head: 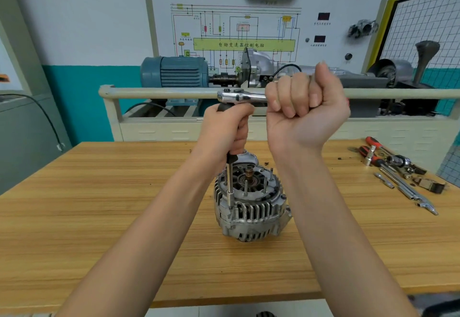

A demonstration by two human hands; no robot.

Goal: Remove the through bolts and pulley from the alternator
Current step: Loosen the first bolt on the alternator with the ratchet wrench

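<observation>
Both our hands are busy: our left hand (225, 127) is wrapped around the black grip of a long upright extension bar (230, 179), whose socket sits on a through bolt at the left rim of the finned silver cast-metal alternator (250, 207), mid-desk on the pale wooden desk (99, 217); our right hand (307, 107) clenches the chrome ratchet handle (241, 96). We judge the alternator heavy, rigid, best steadied by its ribbed housing

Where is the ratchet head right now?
In the head view, the ratchet head sits high at centre, above the alternator, atop the black-handled extension gripped by the left hand, with the right hand gripping its handle.
</observation>
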